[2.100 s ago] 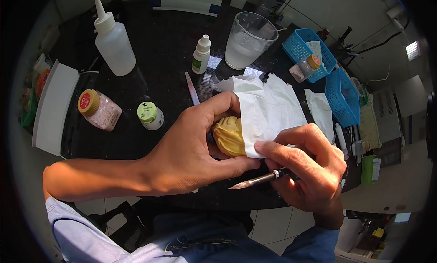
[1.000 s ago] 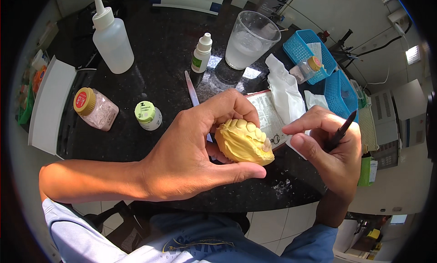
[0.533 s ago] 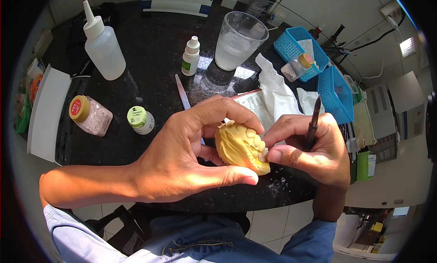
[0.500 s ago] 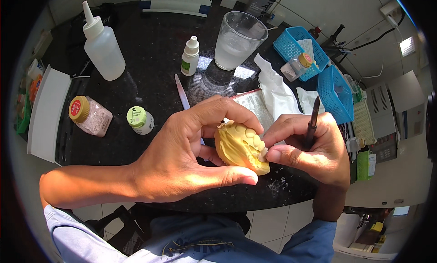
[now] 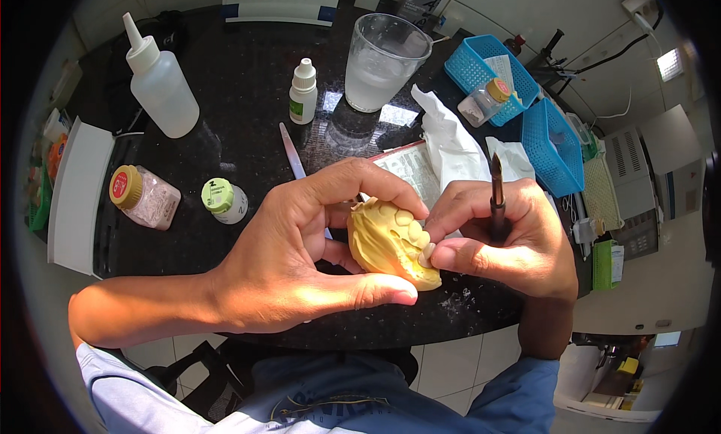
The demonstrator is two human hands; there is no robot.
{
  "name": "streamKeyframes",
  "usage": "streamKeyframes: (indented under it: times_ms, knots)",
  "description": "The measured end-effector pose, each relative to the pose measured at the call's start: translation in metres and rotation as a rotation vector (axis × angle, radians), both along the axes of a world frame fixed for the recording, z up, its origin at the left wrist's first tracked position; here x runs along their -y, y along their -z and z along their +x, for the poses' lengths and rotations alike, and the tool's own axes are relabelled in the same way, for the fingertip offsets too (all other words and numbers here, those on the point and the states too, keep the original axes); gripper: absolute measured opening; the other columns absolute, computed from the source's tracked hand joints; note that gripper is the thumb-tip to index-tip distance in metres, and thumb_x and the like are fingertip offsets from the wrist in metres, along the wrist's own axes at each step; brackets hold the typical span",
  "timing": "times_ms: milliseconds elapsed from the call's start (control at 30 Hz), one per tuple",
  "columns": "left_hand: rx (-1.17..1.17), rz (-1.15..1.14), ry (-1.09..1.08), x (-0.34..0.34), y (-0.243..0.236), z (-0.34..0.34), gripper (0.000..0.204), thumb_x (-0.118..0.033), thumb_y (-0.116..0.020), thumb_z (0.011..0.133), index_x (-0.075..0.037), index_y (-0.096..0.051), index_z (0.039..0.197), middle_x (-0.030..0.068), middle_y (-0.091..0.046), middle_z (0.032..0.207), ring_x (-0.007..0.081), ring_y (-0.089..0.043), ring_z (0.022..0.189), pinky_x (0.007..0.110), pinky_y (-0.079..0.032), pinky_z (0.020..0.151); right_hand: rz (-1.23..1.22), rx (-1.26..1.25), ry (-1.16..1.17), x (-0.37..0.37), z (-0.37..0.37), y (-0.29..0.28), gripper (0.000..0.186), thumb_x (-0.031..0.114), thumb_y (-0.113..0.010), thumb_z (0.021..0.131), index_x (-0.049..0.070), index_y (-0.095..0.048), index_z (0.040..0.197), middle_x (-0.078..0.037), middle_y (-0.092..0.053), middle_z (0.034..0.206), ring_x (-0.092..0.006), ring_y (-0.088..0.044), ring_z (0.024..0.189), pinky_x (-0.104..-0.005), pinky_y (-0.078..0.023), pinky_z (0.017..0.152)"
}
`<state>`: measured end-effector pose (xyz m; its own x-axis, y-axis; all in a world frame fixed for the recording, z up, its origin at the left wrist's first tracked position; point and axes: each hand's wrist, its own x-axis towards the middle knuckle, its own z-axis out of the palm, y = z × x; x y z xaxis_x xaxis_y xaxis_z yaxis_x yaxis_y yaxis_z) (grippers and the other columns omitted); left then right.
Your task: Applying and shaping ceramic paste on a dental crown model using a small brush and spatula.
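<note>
A yellow dental cast [image 5: 384, 242] with a row of moulded teeth rests in my left hand [image 5: 289, 265], gripped between thumb and fingers. My right hand [image 5: 518, 250] pinches at a small whitish tooth piece [image 5: 426, 255] along the cast's right edge, thumb and index finger touching it. A thin dark brush [image 5: 496, 190] is tucked in that same hand, tip pointing up. Behind my left fingers lies a pale spatula-like tool [image 5: 291, 152], partly hidden. Whether the tooth piece is fixed to the cast, I cannot tell.
Beyond the hands stand a glass of cloudy liquid [image 5: 384, 66], a dropper bottle [image 5: 303, 96] and a tall squeeze bottle [image 5: 167, 92]. Two jars, a pink powder jar [image 5: 150, 199] and a green-capped jar [image 5: 225, 201], sit left. Crumpled tissue [image 5: 454, 145] and blue baskets [image 5: 552, 152] lie right.
The view has shifted slightly. Both hands keep their grip around the cast, and the brush stands a little more upright, with its tip tilting slightly left.
</note>
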<state>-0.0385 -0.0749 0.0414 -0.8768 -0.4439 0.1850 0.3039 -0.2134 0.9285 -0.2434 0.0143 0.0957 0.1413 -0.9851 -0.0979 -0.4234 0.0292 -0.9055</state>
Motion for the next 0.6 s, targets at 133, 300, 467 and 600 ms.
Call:
streamKeyframes:
  times_ms: [133,300,467,600]
  knots:
    - [-0.01,0.008,0.006,0.0008,0.0004,-0.0008,0.055,0.005,-0.08,0.064,0.0,-0.051,0.111,0.0085,-0.048,0.111,0.0145,-0.05,0.107,0.029,-0.044,0.097,-0.001,0.003,0.019,0.0001,0.0003,-0.0001,0.016,0.017,-0.074,0.076,0.003,-0.07,0.083,0.006,-0.049,0.053,0.0001,-0.033,0.046,-0.0203,-0.021,0.044]
    - [-0.01,-0.011,0.007,0.0011,-0.0006,-0.0004,0.055,0.006,-0.079,0.064,0.0,-0.051,0.111,0.0087,-0.049,0.111,0.0144,-0.051,0.107,0.029,-0.044,0.097,-0.008,0.0,0.022,-0.0008,0.0013,0.0001,0.015,0.016,-0.072,0.076,0.003,-0.069,0.082,0.006,-0.05,0.054,0.0,-0.034,0.047,-0.0201,-0.021,0.044]
    - [0.004,-0.012,0.008,0.0031,-0.0003,-0.0009,0.055,0.007,-0.079,0.064,0.0,-0.051,0.111,0.0084,-0.048,0.111,0.014,-0.051,0.106,0.028,-0.045,0.096,0.005,0.049,0.059,-0.0005,0.0022,0.0023,0.014,0.015,-0.071,0.076,0.003,-0.069,0.082,0.006,-0.051,0.057,0.0001,-0.035,0.048,-0.0195,-0.022,0.045]
    - [-0.001,-0.011,0.01,0.0025,-0.0007,-0.0005,0.055,0.007,-0.079,0.065,0.0,-0.051,0.111,0.008,-0.048,0.11,0.0136,-0.051,0.105,0.028,-0.046,0.095,0.004,0.055,0.057,-0.0013,0.0039,0.0007,0.014,0.014,-0.071,0.076,0.002,-0.069,0.082,0.005,-0.052,0.057,0.0001,-0.035,0.048,-0.0194,-0.023,0.044]
